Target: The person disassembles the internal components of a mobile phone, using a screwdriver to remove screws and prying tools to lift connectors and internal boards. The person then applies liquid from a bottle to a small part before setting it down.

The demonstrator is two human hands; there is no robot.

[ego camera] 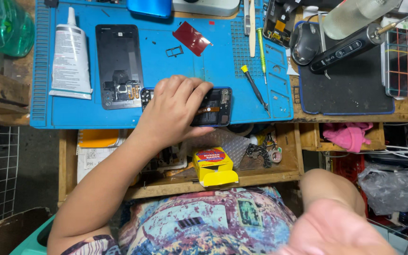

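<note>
My left hand [173, 111] rests on an opened phone [216, 107] with its back off, lying at the near edge of a blue work mat [166, 66]; the fingers press down on its exposed insides. My right hand [336, 229] is close to the camera at the lower right, blurred, palm showing and holding nothing. A black phone back cover [119, 66] lies left of the phone. A small yellow-tipped screwdriver [254, 86] lies just right of it.
On the mat are a white glue tube [70, 56], a dark red flat piece [192, 38], a green screwdriver [261, 54] and pale tweezers [252, 23]. A mouse [305, 42] sits on a dark pad. An open wooden drawer holds a yellow box [213, 165].
</note>
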